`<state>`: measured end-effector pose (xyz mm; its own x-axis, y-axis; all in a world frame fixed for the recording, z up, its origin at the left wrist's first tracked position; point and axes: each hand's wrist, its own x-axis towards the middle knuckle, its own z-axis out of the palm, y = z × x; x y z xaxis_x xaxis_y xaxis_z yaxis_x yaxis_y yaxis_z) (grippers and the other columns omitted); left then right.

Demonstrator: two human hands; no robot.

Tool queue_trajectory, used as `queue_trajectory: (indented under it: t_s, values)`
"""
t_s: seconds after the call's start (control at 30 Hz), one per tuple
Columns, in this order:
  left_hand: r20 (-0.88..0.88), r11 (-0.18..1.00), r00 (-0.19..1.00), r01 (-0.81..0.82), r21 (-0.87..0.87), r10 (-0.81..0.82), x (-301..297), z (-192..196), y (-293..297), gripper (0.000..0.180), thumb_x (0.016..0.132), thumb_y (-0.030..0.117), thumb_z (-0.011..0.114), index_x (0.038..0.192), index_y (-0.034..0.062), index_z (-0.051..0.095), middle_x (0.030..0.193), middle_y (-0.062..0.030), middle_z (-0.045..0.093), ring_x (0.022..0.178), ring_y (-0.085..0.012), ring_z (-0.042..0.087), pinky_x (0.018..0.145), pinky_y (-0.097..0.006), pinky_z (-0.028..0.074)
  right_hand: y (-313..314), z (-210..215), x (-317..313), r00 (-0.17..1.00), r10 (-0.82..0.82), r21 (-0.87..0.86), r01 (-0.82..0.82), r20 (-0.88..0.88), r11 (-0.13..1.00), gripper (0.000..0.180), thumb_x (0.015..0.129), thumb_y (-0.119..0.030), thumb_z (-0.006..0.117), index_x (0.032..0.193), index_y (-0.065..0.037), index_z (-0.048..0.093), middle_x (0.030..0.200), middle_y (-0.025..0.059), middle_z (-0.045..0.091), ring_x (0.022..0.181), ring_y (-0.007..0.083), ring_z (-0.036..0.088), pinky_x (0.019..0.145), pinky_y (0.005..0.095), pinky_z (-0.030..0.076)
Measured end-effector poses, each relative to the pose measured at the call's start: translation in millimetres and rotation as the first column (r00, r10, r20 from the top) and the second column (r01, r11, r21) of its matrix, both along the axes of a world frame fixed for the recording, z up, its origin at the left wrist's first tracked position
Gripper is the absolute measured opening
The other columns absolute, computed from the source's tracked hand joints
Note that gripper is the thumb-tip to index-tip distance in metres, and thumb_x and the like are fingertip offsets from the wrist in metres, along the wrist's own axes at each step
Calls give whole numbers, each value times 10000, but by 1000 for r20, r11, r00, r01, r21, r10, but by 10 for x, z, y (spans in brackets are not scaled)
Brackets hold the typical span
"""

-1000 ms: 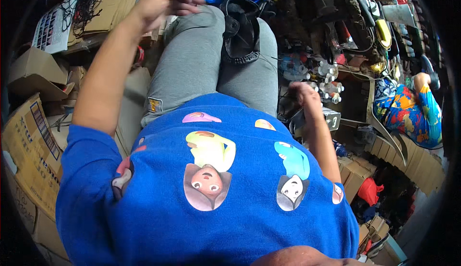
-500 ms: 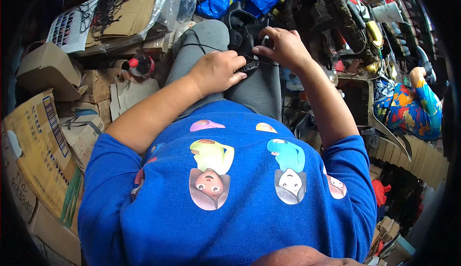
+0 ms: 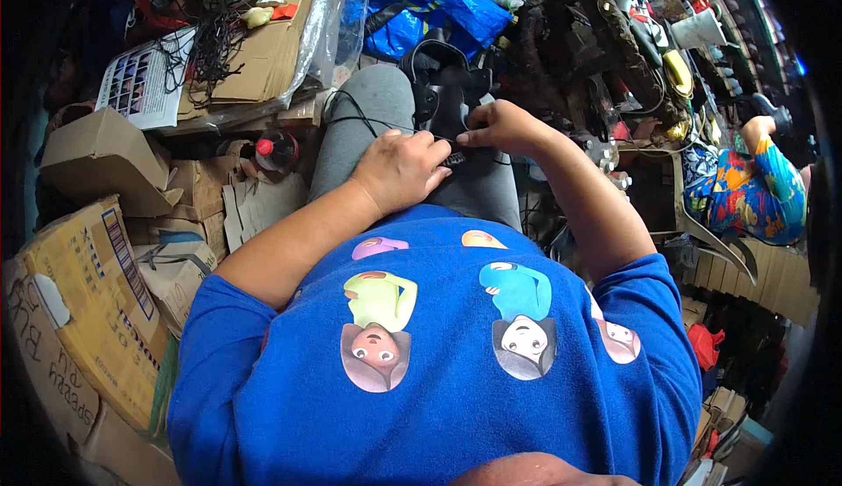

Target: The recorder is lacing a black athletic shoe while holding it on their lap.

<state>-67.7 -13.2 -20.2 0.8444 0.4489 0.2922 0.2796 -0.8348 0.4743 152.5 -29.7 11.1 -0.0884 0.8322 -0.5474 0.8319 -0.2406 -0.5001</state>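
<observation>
A black shoe point(image 3: 445, 109) lies between my thighs, its opening facing away from me. My left hand point(image 3: 403, 168) is closed at the shoe's near end, with the fingers curled over a dark textured edge. What lies under that palm is hidden. Thin black cord point(image 3: 360, 110) loops over my left knee and runs across the shoe toward my fingers. My right hand point(image 3: 507, 128) comes in from the right, thumb and forefinger pinched together on the cord close to the left fingertips. A needle or other small tool cannot be made out.
To the left stand cardboard boxes point(image 3: 105, 157), a dark bottle with a red cap point(image 3: 274, 154) and flattened cardboard point(image 3: 263, 69) topped by tangled black cords. A blue bag point(image 3: 438, 3) lies beyond my knees. Cluttered tools and a person in a colourful shirt point(image 3: 754, 192) are at right.
My right hand has come down and nearer to the left hand, its thumb and forefinger now pinched closer together. The left hand stays at the shoe. The whole view has shifted slightly.
</observation>
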Motion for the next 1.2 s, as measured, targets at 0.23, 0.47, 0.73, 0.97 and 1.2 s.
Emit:
queue_trajectory:
  t_s: [0.23, 0.47, 0.73, 0.97, 1.2]
  values:
    - [-50, 998, 998, 31, -54, -34, -37, 26, 234, 218, 794, 274, 656, 874, 92, 568, 768, -86, 567, 702, -277, 605, 660, -387, 475, 33, -116, 101, 906, -321, -163, 285, -276, 945, 257, 819, -287, 708, 715, -66, 626, 617, -67, 512, 585, 39, 430, 521, 245, 339]
    - [20, 992, 998, 50, 115, -53, 248, 102, 676, 119, 772, 194, 641, 853, 114, 608, 870, -68, 606, 727, -284, 631, 640, -405, 517, 79, -113, 114, 987, -145, 59, 142, 65, 988, 361, 755, -452, 699, 870, -109, 691, 791, 83, 682, 778, 232, 661, 735, 361, 487]
    - [-269, 988, 961, -21, 154, 62, 429, -79, 677, 63, 755, 159, 650, 799, 114, 650, 897, -51, 611, 782, -275, 634, 691, -403, 516, -223, -114, 148, 974, -226, 243, 227, -31, 943, 300, 773, -364, 698, 825, -71, 659, 758, 109, 650, 755, 267, 640, 669, 398, 470]
    - [114, 948, 976, 206, -244, -183, 746, -23, 491, 181, 764, 190, 693, 910, 96, 642, 1043, -78, 568, 946, -278, 591, 813, -356, 485, -640, 64, 102, 921, -89, 644, -193, 379, 741, 227, 777, -350, 664, 812, -129, 628, 766, 64, 592, 800, 257, 599, 724, 418, 378]
    - [76, 861, 951, 304, -409, -300, 921, -162, 666, 232, 751, 250, 720, 828, 60, 612, 913, -67, 526, 854, -200, 546, 770, -314, 449, -672, 24, 286, 996, 83, 404, -71, -11, 912, 212, 797, -238, 614, 731, -37, 597, 689, 149, 559, 723, 335, 577, 662, 424, 401]
